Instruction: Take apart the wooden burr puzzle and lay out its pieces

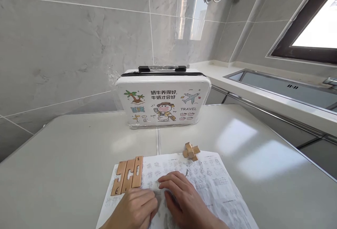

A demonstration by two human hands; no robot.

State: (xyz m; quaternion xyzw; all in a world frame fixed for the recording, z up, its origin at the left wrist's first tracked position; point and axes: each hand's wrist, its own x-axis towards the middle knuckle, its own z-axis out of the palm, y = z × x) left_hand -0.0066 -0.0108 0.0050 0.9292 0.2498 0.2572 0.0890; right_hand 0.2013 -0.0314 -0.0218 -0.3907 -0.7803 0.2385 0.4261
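Observation:
A printed instruction sheet with rows of small diagrams lies flat under both hands. My left hand is curled on the sheet's lower left part, and whatever its fingers may hold is hidden. To its right, my right hand rests on the paper with its fingers stretched forward and slightly bent. Three flat wooden puzzle pieces with cut-out slots and handwritten numbers lie side by side just beyond my left hand. An interlocking wooden burr puzzle sits at the sheet's far edge.
A white case with cartoon prints and a black handle stands upright at the back of the white table, partly in clear plastic. Grey tiled walls rise behind. A counter with a sink runs along the right, below a window.

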